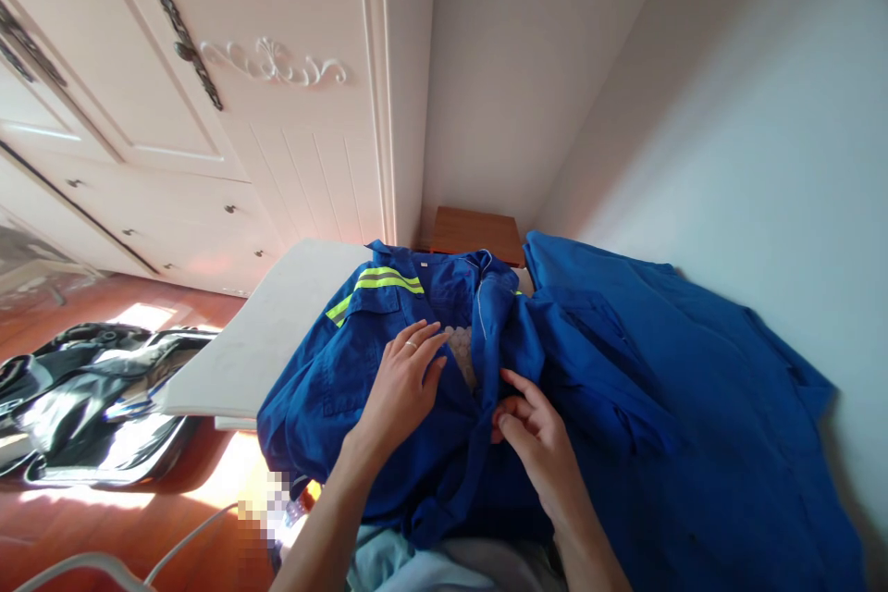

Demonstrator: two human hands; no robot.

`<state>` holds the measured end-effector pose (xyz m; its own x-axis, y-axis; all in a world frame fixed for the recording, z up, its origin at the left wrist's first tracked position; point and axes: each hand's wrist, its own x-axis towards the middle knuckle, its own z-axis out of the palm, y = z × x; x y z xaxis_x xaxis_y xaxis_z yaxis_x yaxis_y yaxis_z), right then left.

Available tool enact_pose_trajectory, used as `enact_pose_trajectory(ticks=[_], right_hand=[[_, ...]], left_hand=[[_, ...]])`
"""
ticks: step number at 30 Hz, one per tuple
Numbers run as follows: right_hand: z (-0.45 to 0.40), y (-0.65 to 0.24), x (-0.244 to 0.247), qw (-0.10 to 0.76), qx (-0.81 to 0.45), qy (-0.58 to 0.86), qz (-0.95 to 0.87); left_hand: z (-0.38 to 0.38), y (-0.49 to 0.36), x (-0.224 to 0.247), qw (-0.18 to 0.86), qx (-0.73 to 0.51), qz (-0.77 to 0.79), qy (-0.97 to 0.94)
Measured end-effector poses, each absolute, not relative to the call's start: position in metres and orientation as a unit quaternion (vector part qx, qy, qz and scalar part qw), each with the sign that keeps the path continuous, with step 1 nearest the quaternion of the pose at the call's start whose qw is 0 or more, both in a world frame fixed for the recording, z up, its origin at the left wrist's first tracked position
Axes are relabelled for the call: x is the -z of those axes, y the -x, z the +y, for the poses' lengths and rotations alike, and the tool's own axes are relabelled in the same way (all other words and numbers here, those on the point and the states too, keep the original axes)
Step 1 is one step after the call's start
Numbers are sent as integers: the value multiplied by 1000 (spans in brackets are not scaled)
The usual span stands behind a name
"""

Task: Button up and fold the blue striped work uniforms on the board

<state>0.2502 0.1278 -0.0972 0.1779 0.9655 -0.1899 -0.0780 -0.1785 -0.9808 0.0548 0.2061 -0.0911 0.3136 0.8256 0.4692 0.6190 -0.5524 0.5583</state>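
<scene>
A blue work jacket (347,361) with yellow and grey reflective strips lies spread face up, its front partly open. Through the opening a pale, textured patch (459,353) shows. My left hand (408,375), with a ring on one finger, rests over the jacket's front beside that opening, fingers apart. On the other side, my right hand (531,421) has its thumb and fingers closed on the edge of the jacket's front panel.
A white board-like surface (256,324) extends left from under the jacket. More blue cloth (708,407) lies at the right by the wall. An open suitcase (104,416) sits on the floor at the left. Behind are a white cabinet (298,166) and a brown wooden piece (475,233).
</scene>
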Motion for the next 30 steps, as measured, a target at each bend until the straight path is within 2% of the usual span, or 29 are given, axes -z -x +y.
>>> enact_pose_trajectory(ticks=[3, 6, 9, 16, 20, 24, 28, 30], right_hand=[[125, -261, 86, 430, -516, 593, -444], [128, -270, 68, 418, -495, 587, -486], [138, -273, 51, 416, -462, 594, -510], [179, -270, 45, 329, -432, 619, -567], [200, -268, 58, 361, -409, 641, -540], [210, -269, 75, 401, -428, 645, -489], [213, -266, 90, 416, -466, 637, -450], [214, -263, 95, 465, -473, 623, -414]], left_hand=[[233, -46, 89, 140, -255, 419, -860], [256, -38, 88, 163, -175, 376, -895], [274, -33, 86, 181, -133, 352, -909], [303, -40, 87, 187, -70, 282, -939], [314, -45, 98, 208, -92, 271, -936], [319, -42, 104, 270, -158, 278, -908], [320, -38, 101, 388, -219, 282, -850], [322, -37, 99, 468, -236, 271, -808]])
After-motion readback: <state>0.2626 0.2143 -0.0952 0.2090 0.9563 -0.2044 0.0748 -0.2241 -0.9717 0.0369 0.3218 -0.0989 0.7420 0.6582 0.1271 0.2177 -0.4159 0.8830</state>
